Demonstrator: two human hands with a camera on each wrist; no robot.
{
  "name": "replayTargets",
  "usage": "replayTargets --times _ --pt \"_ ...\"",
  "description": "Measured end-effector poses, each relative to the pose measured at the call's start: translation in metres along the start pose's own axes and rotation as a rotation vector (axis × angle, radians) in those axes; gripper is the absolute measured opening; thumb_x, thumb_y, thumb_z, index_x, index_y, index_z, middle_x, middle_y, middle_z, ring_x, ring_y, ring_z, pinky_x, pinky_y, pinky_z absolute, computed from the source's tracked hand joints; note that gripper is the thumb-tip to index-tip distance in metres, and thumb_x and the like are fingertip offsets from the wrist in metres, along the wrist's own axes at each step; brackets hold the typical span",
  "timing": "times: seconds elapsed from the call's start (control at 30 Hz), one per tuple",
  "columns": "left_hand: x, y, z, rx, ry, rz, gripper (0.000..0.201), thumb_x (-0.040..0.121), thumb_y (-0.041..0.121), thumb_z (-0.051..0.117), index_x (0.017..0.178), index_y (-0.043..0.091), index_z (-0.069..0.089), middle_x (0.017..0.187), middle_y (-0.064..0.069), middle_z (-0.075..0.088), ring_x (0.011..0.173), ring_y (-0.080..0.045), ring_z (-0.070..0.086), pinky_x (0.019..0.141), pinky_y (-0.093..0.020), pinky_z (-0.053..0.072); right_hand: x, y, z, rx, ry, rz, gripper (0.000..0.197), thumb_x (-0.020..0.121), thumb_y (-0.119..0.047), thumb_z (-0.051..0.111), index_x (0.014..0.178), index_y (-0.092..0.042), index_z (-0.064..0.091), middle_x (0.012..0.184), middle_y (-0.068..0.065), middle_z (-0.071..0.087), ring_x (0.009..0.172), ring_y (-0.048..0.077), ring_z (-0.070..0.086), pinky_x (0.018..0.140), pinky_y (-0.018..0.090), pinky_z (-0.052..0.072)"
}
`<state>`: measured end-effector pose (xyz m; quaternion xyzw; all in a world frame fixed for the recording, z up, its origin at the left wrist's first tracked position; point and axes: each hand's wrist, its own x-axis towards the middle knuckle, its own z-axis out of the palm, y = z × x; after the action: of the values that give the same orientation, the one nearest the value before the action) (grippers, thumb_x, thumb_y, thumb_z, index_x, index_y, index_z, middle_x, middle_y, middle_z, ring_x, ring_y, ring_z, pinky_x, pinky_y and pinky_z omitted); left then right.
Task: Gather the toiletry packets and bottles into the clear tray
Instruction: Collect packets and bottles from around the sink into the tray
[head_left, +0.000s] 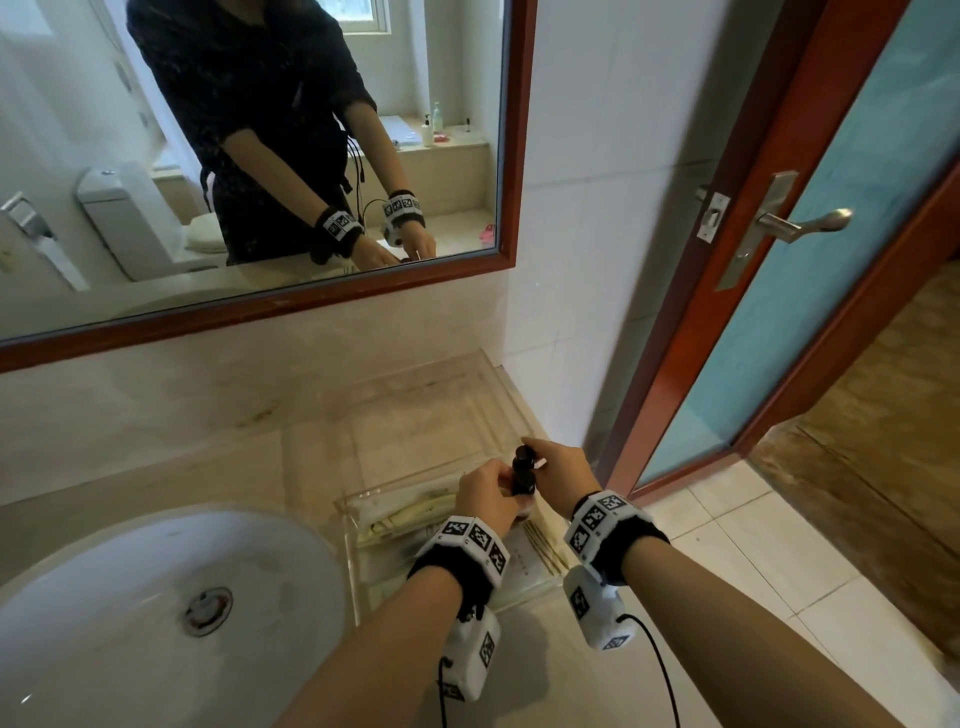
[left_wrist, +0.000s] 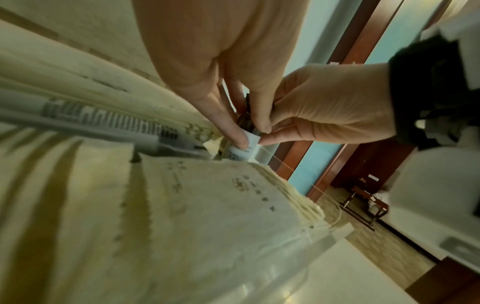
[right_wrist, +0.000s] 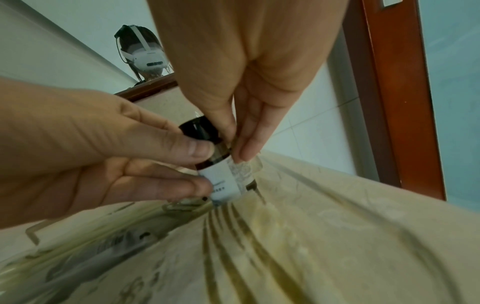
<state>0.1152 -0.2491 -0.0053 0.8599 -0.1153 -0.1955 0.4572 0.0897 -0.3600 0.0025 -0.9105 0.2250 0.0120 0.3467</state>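
Note:
A small dark bottle (head_left: 522, 480) with a black cap and a white label (right_wrist: 221, 174) stands upright over the clear tray (head_left: 395, 488). A second black cap shows just behind it in the head view. My left hand (head_left: 506, 480) pinches the bottle from the left, thumb and fingers on its body (left_wrist: 244, 152). My right hand (head_left: 535, 457) pinches the same bottle from the right, at the label's edge (right_wrist: 236, 150). Cream toiletry packets (head_left: 410, 514) lie flat in the tray under both hands, one showing a barcode (left_wrist: 103, 119).
A white sink basin (head_left: 156, 597) lies left of the tray in the beige counter. A larger clear tray (head_left: 415, 410) sits behind, near the wall. The counter ends at the right, by a red-framed glass door (head_left: 779, 260). A mirror (head_left: 249, 156) hangs above.

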Motion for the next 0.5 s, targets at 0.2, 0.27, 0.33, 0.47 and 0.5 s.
replayTargets --times 0.2,0.27,0.33,0.47,0.5 --pt "0.000 0.000 0.008 -0.034 -0.029 -0.035 0.021 0.073 0.006 0.074 0.088 0.011 0.060 0.091 -0.006 0.069 0.085 -0.018 0.063 0.082 -0.028 0.051 -0.005 0.007 0.000 -0.008 -0.023 -0.009 0.054 0.087 0.007 0.038 0.134 -0.017 0.050 0.127 0.014 0.061 0.114 0.028 0.059 0.103 0.035 0.044" --pt "-0.001 0.000 0.010 -0.034 -0.027 -0.038 0.022 0.073 0.005 0.074 0.093 0.007 0.064 0.096 -0.011 0.072 0.089 -0.021 0.066 0.085 -0.030 0.053 -0.008 0.008 -0.001 -0.036 -0.014 -0.024 0.055 0.087 0.008 0.039 0.135 -0.016 0.049 0.127 0.013 0.061 0.114 0.027 0.059 0.102 0.033 0.044" --pt "-0.002 -0.001 0.010 -0.040 -0.004 -0.035 0.025 0.075 0.004 0.073 0.099 0.003 0.066 0.098 -0.011 0.072 0.089 -0.019 0.065 0.084 -0.026 0.050 -0.010 0.008 -0.004 -0.061 0.005 -0.022 0.056 0.086 0.010 0.038 0.136 -0.015 0.048 0.127 0.011 0.061 0.114 0.024 0.059 0.100 0.030 0.043" --pt "-0.005 -0.005 0.003 -0.046 0.042 -0.039 0.024 0.079 0.006 0.070 0.101 0.000 0.064 0.089 -0.005 0.063 0.083 -0.016 0.057 0.075 -0.023 0.043 -0.016 0.007 -0.009 -0.094 0.118 -0.038 0.057 0.083 0.014 0.035 0.130 -0.012 0.054 0.119 0.008 0.063 0.104 0.020 0.062 0.086 0.022 0.043" --pt "-0.007 -0.006 0.000 -0.035 0.054 -0.038 0.025 0.080 0.008 0.070 0.102 0.000 0.063 0.091 -0.007 0.063 0.085 -0.020 0.059 0.076 -0.025 0.045 -0.017 0.005 -0.009 -0.089 0.161 -0.052 0.055 0.082 0.015 0.036 0.127 -0.011 0.056 0.116 0.008 0.064 0.102 0.020 0.062 0.083 0.022 0.042"
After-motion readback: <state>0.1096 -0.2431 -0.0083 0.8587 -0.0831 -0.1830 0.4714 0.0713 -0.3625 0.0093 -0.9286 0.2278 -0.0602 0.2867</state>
